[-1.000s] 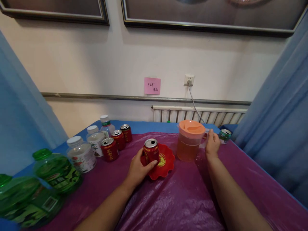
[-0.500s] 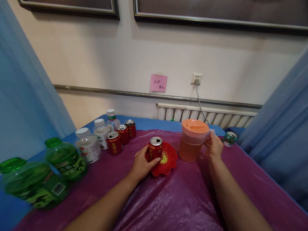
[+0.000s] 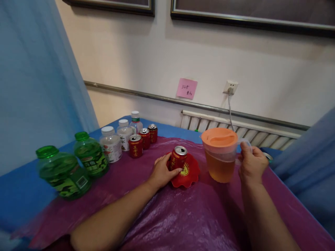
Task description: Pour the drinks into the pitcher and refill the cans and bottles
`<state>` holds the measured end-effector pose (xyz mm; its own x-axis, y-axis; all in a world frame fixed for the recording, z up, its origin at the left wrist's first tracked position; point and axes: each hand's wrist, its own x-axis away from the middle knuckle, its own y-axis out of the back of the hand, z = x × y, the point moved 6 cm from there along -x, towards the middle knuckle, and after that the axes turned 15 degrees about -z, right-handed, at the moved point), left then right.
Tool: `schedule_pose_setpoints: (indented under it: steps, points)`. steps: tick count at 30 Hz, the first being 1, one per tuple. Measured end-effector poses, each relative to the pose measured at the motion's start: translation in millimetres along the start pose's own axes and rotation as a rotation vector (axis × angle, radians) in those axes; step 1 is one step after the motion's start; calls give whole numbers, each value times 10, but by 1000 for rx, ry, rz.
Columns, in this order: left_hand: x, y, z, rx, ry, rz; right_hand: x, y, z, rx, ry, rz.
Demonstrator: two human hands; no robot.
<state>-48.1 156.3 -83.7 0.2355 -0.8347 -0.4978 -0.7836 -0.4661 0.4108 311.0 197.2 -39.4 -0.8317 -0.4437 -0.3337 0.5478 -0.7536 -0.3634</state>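
My left hand (image 3: 162,171) is wrapped round a red can (image 3: 179,157), which stands upright with its top opened on the left part of a wavy-edged red dish (image 3: 190,174). To the right, my right hand (image 3: 252,162) grips the handle of a clear pitcher (image 3: 221,165) with an orange lid (image 3: 220,137). Amber liquid fills the lower part of the pitcher, which is nearly upright and looks raised above the purple sheet. Pitcher and can are apart.
Left of my left hand stand several red cans (image 3: 135,146), white-capped bottles (image 3: 111,144) and two green bottles (image 3: 64,174) on the purple sheet (image 3: 180,216) and blue table cover. A green can (image 3: 268,157) is partly hidden behind my right hand.
The pitcher has come up and nearer, held by its handle in my right hand. The camera view has turned left, shifting everything rightward. My left hand still holds the can.
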Motion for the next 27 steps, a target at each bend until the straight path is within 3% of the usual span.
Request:
schedule_pose_setpoints:
  steps: [5, 15, 27]
  points:
    - [43, -16, 3, -89, -23, 35, 83, -35, 167, 57, 41, 47]
    - [79, -18, 17, -153, -36, 39, 229, -111, 272, 137, 66, 174]
    - [105, -26, 12, -169, -55, 59, 350, -90, 509, 369, 134, 224]
